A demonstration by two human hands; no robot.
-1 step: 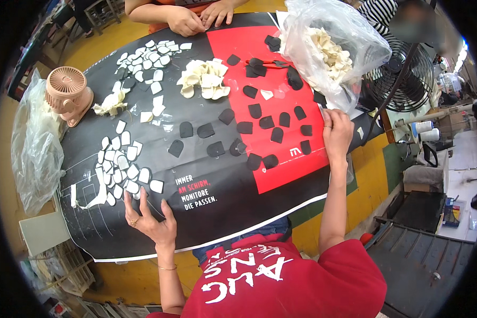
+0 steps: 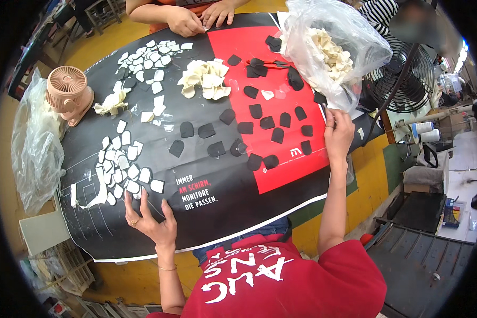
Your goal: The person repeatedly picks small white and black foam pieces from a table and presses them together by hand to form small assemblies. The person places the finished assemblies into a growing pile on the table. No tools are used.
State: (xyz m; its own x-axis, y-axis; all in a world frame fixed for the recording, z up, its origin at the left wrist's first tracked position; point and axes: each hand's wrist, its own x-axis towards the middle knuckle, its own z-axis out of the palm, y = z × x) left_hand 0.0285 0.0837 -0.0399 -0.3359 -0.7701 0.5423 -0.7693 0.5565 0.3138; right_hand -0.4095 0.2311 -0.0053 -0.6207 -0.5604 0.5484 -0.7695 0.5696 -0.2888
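Nearest, the person's red shirt (image 2: pixel 302 281) carries large white lettering across it. The left hand (image 2: pixel 155 225) has its fingers spread, with no piece visibly gripped; its fingertips reach the near edge of a loose pile of white rounded pieces (image 2: pixel 132 187), on the left of the table, though I cannot tell whether they touch. The right hand (image 2: pixel 339 132) is bent at the lower end of a clear plastic bag (image 2: pixel 368 47); whether it pinches the plastic is unclear. Hardly anything has changed since the picture just before, so the pieces lie in the same arrangement.

The table's printed cover (image 2: pixel 233 183) shows a block of white and red lettering and, on its red panel (image 2: pixel 289 180), a small white emblem. Black rounded pieces (image 2: pixel 215 149) lie scattered across the middle. Beyond them sits a heap of cream pieces (image 2: pixel 212 79). Farthest, a co-worker's hands (image 2: pixel 185 22) are close together at the far edge.
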